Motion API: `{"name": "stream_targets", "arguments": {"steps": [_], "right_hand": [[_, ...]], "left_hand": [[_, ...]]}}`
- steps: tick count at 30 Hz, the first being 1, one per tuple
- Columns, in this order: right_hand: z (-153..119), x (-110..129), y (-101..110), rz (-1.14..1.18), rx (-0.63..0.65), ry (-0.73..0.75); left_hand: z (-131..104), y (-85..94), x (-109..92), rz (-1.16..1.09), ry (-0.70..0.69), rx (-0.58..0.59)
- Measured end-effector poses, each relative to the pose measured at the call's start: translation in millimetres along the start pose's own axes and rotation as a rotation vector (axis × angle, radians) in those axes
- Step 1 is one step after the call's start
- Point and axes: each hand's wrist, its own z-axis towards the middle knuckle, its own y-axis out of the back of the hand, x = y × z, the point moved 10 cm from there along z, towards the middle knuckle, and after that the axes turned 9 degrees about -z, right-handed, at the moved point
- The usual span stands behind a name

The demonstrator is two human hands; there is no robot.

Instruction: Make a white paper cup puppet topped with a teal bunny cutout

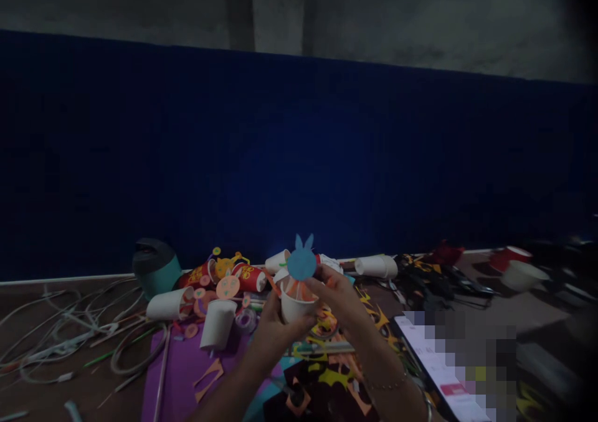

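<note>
My left hand point(275, 331) is wrapped round a white paper cup point(296, 311), which stands upright with its mouth up. Orange strips show inside the cup, and an orange piece sticks out at its left rim. Above the mouth is a blue paper cutout point(301, 263), round with two pointed ears like a rabbit's head. My right hand point(340, 294) pinches at the lower right edge of this cutout; its fingertips are partly hidden. Below both hands lie yellow, black and orange paper scraps point(334, 372).
Purple paper point(184, 378) and several paper cups point(217, 325) lie left of my hands. A teal container point(161, 271) stands behind. White cables point(60, 335) tangle at far left. A phone-like screen point(434, 363) lies at right. A dark blue panel point(299, 160) rises behind.
</note>
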Motion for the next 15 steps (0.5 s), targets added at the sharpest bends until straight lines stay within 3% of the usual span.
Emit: {"name": "stream_targets", "arguments": {"steps": [3, 7, 12, 15], "right_hand": [[-1.2, -1.4, -6.6, 0.007, 0.098, -0.011], [-6.4, -2.0, -23.4, 0.016, 0.266, -0.009], [-0.9, -11.5, -13.4, 0.034, 0.188, -0.040], [3.6, -28.2, -5.2, -0.070, 0.157, -0.120]], "left_hand": [[0.7, 8.1, -2.1, -0.005, -0.006, -0.054], [1.5, 12.9, 1.7, -0.009, 0.005, -0.041], [12.8, 14.1, -7.2, 0.023, 0.030, 0.053], [24.2, 40.9, -27.2, 0.074, 0.022, -0.056]]}}
